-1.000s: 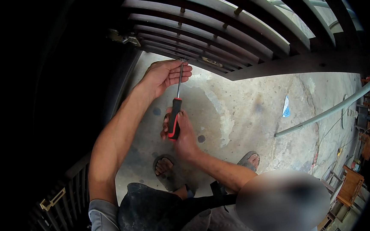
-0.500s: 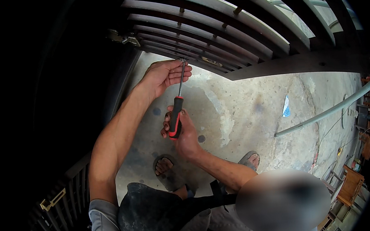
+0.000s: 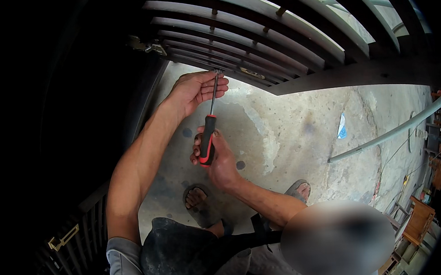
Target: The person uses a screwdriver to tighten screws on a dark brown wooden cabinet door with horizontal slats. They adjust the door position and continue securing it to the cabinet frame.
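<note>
A screwdriver (image 3: 208, 141) with a black and red handle slants upward, and my right hand (image 3: 222, 164) is closed around that handle. Its metal shaft runs up to the lower edge of a dark slatted panel (image 3: 339, 80), like a gate or door. At the shaft's tip, my left hand (image 3: 193, 92) pinches with thumb and forefinger against the panel's edge. The other left fingers lie stretched out behind the shaft. Whatever is pinched there is too small and covered to make out. A brass-coloured fitting (image 3: 252, 73) sits on the panel right of the tip.
Further left on the dark frame is a metal latch (image 3: 146, 45). Another slatted panel (image 3: 80, 249) with a brass plate (image 3: 64, 238) stands at lower left. On the concrete floor (image 3: 291, 127) lie a blue-and-white scrap (image 3: 341, 126) and a long grey-green strip (image 3: 389, 135). Wooden pieces (image 3: 418, 219) are at right.
The screwdriver handle and my right hand have shifted very slightly left, and the handle has turned a little. My left hand keeps its place at the tip.
</note>
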Demonstrator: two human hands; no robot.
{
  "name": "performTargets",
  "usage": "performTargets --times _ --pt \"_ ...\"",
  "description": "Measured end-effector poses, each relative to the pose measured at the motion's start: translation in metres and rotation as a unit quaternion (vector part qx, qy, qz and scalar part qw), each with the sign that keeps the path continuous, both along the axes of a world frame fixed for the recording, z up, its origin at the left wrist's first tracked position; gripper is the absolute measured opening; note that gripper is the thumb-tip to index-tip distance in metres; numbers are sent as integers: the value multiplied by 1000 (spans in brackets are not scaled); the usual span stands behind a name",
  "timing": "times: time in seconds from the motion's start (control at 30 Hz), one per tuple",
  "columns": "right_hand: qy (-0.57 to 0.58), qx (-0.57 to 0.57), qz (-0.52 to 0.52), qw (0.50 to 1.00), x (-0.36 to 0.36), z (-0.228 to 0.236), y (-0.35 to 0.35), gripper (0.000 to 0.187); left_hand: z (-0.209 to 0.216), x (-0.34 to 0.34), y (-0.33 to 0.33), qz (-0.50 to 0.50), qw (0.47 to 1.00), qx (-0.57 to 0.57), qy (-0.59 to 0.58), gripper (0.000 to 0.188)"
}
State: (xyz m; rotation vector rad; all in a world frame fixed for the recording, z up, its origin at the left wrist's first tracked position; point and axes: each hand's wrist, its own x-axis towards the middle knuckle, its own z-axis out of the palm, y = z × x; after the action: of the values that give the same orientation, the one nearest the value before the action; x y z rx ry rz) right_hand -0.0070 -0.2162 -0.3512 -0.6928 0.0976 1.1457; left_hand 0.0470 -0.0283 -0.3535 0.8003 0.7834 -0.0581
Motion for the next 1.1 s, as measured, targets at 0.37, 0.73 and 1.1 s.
performTargets --times 0.37,0.73,1.1 --pt "8 2 -9 1000 1 1 0 39 1 1 -1 2 1000 3 0 31" --pt "45 17 -12 999 2 -4 -1 36 4 1 -3 13 1000 6 4 31" --pt "33 17 -8 999 4 0 -1 35 2 0 -1 14 1000 -7 -3 29"
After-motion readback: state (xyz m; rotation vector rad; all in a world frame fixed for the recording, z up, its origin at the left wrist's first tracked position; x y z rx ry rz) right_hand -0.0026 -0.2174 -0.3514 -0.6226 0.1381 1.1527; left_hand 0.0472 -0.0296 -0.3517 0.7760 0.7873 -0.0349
